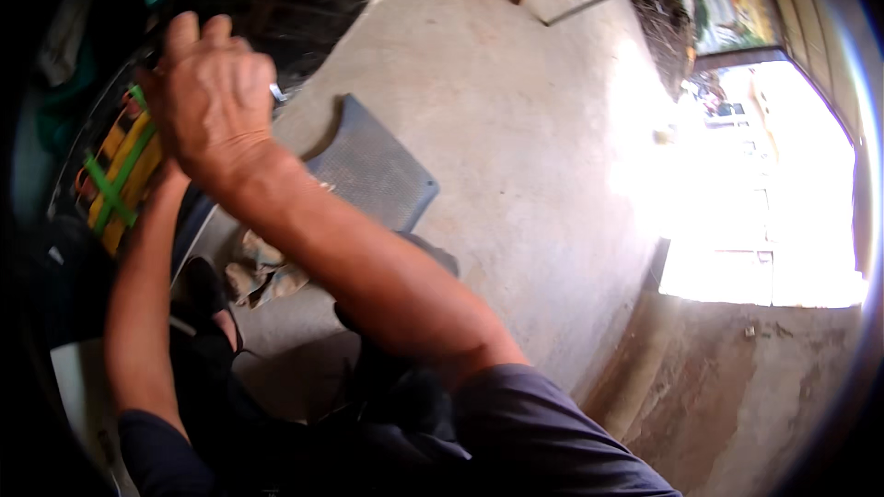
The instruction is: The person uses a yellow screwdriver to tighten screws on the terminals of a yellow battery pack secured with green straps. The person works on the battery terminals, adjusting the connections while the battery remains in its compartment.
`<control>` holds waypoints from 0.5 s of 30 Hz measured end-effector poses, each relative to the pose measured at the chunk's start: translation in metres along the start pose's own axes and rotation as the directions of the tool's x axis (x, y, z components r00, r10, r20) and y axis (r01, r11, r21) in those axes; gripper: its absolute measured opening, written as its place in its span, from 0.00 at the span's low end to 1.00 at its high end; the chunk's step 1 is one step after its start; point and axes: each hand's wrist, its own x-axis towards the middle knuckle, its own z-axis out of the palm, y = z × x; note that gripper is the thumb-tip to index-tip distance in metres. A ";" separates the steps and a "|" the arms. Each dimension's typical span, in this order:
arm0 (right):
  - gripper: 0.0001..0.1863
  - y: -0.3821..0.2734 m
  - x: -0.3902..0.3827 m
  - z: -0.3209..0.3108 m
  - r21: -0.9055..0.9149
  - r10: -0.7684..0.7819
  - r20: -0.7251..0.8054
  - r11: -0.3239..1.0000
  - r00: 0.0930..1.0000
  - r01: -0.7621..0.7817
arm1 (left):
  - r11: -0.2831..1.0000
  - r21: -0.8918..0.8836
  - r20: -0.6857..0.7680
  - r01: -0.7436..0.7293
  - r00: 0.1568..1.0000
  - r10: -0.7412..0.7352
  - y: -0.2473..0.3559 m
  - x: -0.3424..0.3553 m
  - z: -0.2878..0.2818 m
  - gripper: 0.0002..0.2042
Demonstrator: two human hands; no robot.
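Note:
My right hand (210,92) is raised at the upper left, seen from its back, with the fingers curled over. A small shiny metal piece (277,91) sticks out at its right side. My left forearm rises from the lower left and my left hand is hidden behind the right hand. Both hands are at a yellow bundle (124,166) crossed by green straps, which sits against dark objects at the left edge.
A grey textured mat (379,170) lies on the concrete floor (516,129). A crumpled cloth (262,271) lies by my foot in a black sandal (210,299). A bright doorway (764,193) opens at the right. Clutter lines the far wall.

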 end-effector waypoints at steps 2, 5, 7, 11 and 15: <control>0.18 -0.001 0.003 0.003 0.011 0.027 0.067 1.000 0.997 -0.028 | 1.000 0.011 0.000 -0.001 1.000 0.001 -0.005 0.003 -0.001 0.08; 0.22 -0.002 0.001 0.017 0.095 -0.027 0.020 0.995 0.999 0.025 | 1.000 0.013 0.014 0.003 1.000 -0.003 -0.014 0.005 0.004 0.08; 0.27 -0.004 0.003 0.034 0.022 -0.052 0.177 0.999 0.983 0.049 | 1.000 0.019 0.019 0.004 1.000 -0.004 -0.017 0.006 0.004 0.08; 0.25 -0.007 -0.004 0.069 -0.099 0.091 -0.010 0.991 0.996 -0.091 | 1.000 0.026 0.030 -0.012 0.999 0.012 -0.015 0.011 0.010 0.08; 0.25 0.001 0.003 0.075 -0.033 0.214 0.081 0.977 0.974 -0.211 | 0.999 0.036 0.023 -0.006 1.000 0.005 -0.021 0.011 0.007 0.08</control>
